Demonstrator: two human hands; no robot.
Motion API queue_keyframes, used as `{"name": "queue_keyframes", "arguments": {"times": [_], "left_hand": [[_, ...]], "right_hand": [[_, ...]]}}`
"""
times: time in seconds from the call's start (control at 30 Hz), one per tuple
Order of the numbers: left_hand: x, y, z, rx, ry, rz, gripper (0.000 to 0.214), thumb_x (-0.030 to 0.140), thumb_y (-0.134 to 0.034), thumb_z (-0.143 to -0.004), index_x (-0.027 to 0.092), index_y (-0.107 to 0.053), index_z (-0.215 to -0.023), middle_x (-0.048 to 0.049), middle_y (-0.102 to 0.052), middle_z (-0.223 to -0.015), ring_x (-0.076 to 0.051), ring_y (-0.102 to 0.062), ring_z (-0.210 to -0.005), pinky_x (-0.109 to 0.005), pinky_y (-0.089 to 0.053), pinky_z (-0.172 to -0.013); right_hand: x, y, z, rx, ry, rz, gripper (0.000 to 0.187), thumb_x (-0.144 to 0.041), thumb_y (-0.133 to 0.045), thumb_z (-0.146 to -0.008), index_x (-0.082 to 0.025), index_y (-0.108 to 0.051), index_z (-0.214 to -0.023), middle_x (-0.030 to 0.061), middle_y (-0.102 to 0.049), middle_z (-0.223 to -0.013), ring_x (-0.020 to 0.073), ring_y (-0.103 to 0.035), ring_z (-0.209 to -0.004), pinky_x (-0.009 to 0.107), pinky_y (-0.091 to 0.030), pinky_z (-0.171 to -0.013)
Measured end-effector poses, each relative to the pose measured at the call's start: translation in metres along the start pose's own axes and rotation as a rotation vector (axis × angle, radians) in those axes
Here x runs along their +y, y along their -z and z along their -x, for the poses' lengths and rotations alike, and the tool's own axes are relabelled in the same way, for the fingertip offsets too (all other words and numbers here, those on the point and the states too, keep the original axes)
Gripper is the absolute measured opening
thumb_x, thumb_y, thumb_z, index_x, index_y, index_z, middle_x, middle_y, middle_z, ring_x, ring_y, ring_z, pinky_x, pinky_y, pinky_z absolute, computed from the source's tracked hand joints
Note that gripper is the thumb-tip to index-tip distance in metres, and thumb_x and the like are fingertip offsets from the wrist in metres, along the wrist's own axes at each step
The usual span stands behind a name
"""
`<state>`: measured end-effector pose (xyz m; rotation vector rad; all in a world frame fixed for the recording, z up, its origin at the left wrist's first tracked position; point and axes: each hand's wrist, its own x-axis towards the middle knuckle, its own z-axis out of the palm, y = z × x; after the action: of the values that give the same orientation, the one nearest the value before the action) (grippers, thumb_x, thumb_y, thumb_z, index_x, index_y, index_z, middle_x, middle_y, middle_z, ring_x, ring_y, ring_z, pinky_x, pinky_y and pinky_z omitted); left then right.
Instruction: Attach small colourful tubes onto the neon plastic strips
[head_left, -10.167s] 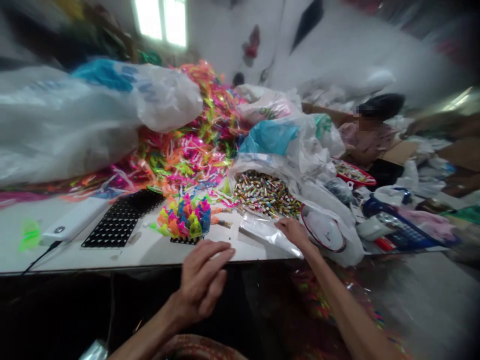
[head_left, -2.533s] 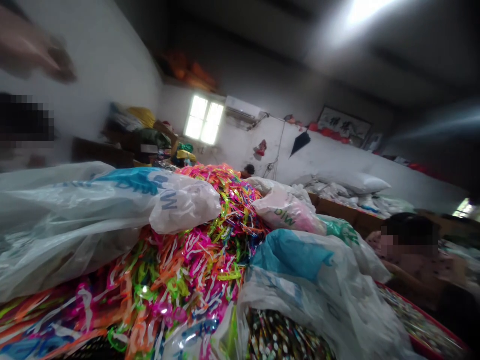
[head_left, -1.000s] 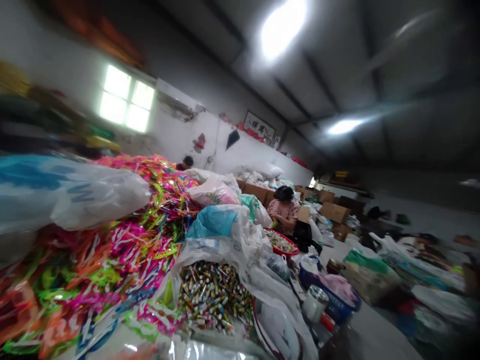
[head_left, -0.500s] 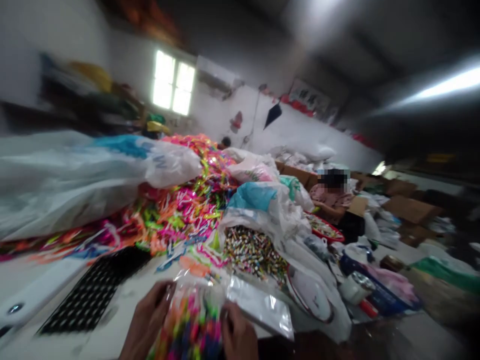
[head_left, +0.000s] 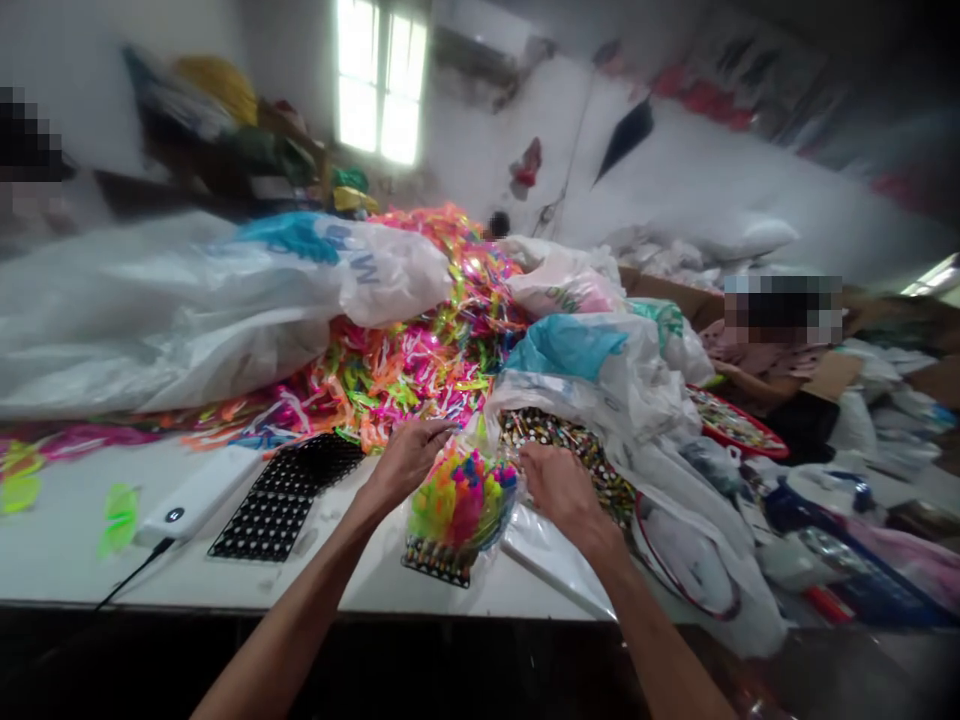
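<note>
From here I make out a blue W or M [head_left: 365,268] on the long white bag [head_left: 187,300]; green letters [head_left: 564,298] on the pinkish bag [head_left: 581,272] and the display [head_left: 175,515] of the white device [head_left: 210,492] I can't read.

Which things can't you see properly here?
In the head view:
Whether the left hand and right hand pinch anything by the colourful bundle: blurred.
Big white bag: left end cut off by picture edge.
Bright heap: left part hidden behind that bag.
Wall picture: markings blurred.
</note>
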<state>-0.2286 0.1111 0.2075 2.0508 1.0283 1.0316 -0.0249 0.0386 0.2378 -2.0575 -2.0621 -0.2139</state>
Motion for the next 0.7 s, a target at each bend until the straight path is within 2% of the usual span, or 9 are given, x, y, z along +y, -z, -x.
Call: {"name": "queue_keyframes", "arguments": {"times": [0.1,0.23,0.3,0.43,0.5,0.6,0.7], "left_hand": [[-0.003,-0.001,0.016,-0.029,0.036,-0.114,0.033,0.035,-0.042,-0.086,0.022,-0.059,-0.112,-0.0043,-0.065,-0.095,-0.018,-0.058,-0.083,-0.026,-0.042,-0.072],[-0.009,0.004,0.058,0.021,0.100,-0.231,0.036,0.035,-0.046,-0.085,0.021,-0.053,-0.118,-0.0023,-0.059,-0.080,-0.014,-0.053,-0.069,-0.023,-0.040,-0.065],[-0.011,0.010,0.082,0.033,0.103,-0.267,0.038,0.037,-0.046,-0.085,0.022,-0.050,-0.120,-0.0015,-0.057,-0.082,-0.012,-0.052,-0.067,-0.022,-0.039,-0.064],[-0.011,0.014,0.120,-0.002,0.185,-0.260,0.035,0.042,-0.044,-0.085,0.022,-0.055,-0.112,0.0003,-0.058,-0.077,-0.010,-0.052,-0.061,-0.020,-0.038,-0.058],[-0.012,0.010,0.129,0.084,0.188,-0.267,0.031,0.038,-0.039,-0.089,0.021,-0.059,-0.104,-0.0008,-0.059,-0.076,-0.011,-0.055,-0.067,-0.019,-0.040,-0.062],[-0.018,0.004,0.134,0.231,0.137,-0.398,0.029,0.032,-0.036,-0.091,0.020,-0.061,-0.101,-0.0022,-0.061,-0.079,-0.012,-0.058,-0.072,-0.020,-0.040,-0.066],[-0.023,0.007,0.136,0.170,0.142,-0.527,0.026,0.031,-0.040,-0.089,0.021,-0.060,-0.104,-0.0033,-0.064,-0.086,-0.015,-0.060,-0.077,-0.022,-0.041,-0.063]], "right_hand": [[-0.005,-0.005,0.008,-0.039,-0.007,-0.059,0.025,-0.020,-0.042,-0.085,-0.017,-0.065,-0.076,0.0056,-0.064,-0.065,0.0148,-0.058,-0.061,0.023,-0.032,-0.053],[-0.020,-0.024,0.036,-0.101,-0.168,-0.476,0.024,-0.026,-0.046,-0.082,-0.017,-0.062,-0.096,-0.0029,-0.055,-0.050,0.0096,-0.051,-0.041,0.020,-0.036,-0.047],[-0.031,-0.035,0.051,-0.050,-0.291,-0.701,0.031,-0.031,-0.050,-0.079,-0.015,-0.058,-0.105,-0.0050,-0.051,-0.049,0.0092,-0.049,-0.037,0.020,-0.038,-0.045],[-0.046,-0.051,0.077,0.171,-0.481,-0.981,0.051,-0.042,-0.059,-0.073,-0.013,-0.051,-0.113,0.0014,-0.058,-0.072,0.0115,-0.055,-0.051,0.022,-0.044,-0.048],[-0.049,-0.056,0.088,0.214,-0.521,-0.966,0.051,-0.046,-0.059,-0.071,-0.013,-0.053,-0.110,0.0025,-0.058,-0.075,0.0131,-0.055,-0.057,0.023,-0.045,-0.052],[-0.051,-0.061,0.103,0.224,-0.510,-0.761,0.046,-0.046,-0.059,-0.071,-0.015,-0.057,-0.104,-0.0015,-0.053,-0.063,0.0130,-0.051,-0.055,0.024,-0.043,-0.054],[-0.058,-0.061,0.113,0.171,-0.466,-0.707,0.043,-0.039,-0.056,-0.074,-0.015,-0.054,-0.110,-0.0051,-0.047,-0.055,0.0120,-0.048,-0.050,0.023,-0.042,-0.053]]}}
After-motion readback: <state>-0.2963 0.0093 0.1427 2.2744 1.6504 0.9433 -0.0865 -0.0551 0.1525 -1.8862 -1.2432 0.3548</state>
